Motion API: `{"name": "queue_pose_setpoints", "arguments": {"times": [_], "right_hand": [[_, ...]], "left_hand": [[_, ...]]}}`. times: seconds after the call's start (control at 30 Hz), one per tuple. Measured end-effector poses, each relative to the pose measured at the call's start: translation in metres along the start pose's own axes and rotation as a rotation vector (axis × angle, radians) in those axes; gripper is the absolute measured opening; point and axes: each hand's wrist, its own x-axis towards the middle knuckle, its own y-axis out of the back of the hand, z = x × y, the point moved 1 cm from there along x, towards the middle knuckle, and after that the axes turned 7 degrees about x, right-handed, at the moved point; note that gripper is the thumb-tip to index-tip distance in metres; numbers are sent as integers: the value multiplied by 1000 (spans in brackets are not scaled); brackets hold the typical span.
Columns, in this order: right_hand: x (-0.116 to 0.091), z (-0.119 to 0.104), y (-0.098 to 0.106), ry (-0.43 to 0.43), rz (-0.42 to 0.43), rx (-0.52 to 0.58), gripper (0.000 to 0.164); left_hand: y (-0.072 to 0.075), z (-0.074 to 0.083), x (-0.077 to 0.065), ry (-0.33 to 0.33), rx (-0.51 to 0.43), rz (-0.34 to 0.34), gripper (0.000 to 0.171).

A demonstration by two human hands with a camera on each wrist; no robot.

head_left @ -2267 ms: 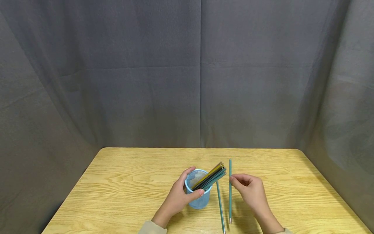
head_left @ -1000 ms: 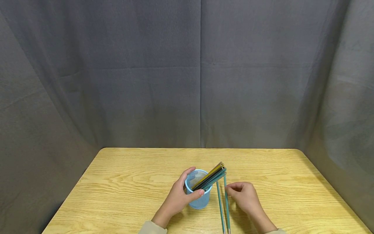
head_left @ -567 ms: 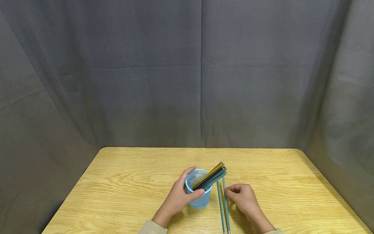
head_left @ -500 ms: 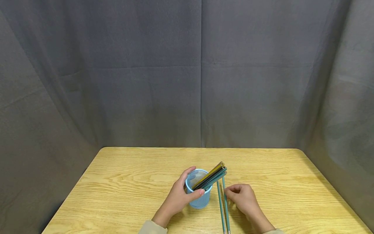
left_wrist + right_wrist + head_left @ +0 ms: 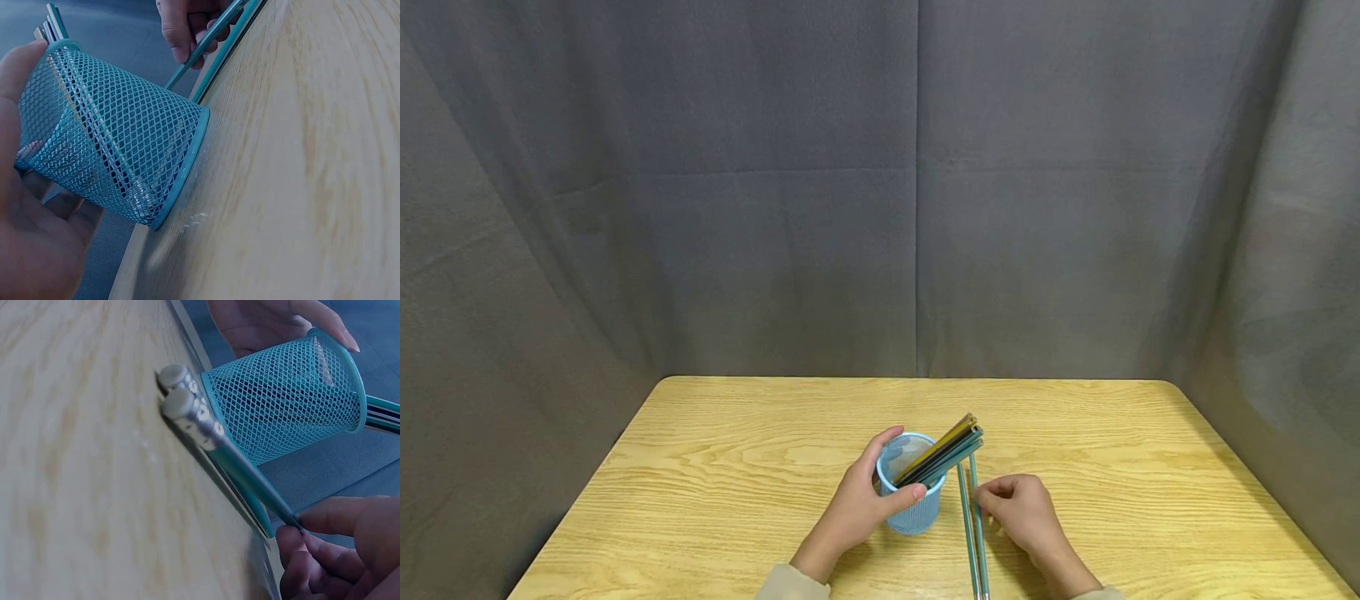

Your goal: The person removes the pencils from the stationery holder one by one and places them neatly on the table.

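Observation:
My left hand (image 5: 856,507) grips a blue wire-mesh pencil cup (image 5: 913,518), thumb at the rim and fingers round its far side. Inside, a bundle of pencils (image 5: 946,455), green, black and yellow, leans to the right past the rim. Right of the cup, my right hand (image 5: 1024,510) pinches a green pencil (image 5: 244,467) between thumb and fingertips. A second green pencil (image 5: 967,518) lies on the table just left of it, nearly parallel. In the right wrist view their eraser ends sit side by side. The left wrist view shows the held pencil (image 5: 206,42) slanted above the lying one.
The wooden table (image 5: 737,467) runs under both hands, its rounded back edge near the grey curtain (image 5: 790,250). Curtain also hangs along the left and right sides.
My right hand has moved left and towards me with the pinched pencil, bringing it beside the lying one. Over the last half second it shifts only slightly. The left hand and cup stay put.

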Motion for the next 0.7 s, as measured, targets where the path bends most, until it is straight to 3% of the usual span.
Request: {"name": "queue_pose_setpoints", "arguments": {"times": [0.33, 0.7], "right_hand": [[1, 3, -1, 22, -23, -43, 19], [-1, 3, -4, 39, -10, -107, 15]], "left_hand": [[2, 15, -3, 5, -35, -13, 75], [1, 0, 0, 2, 1, -3, 74]]}}
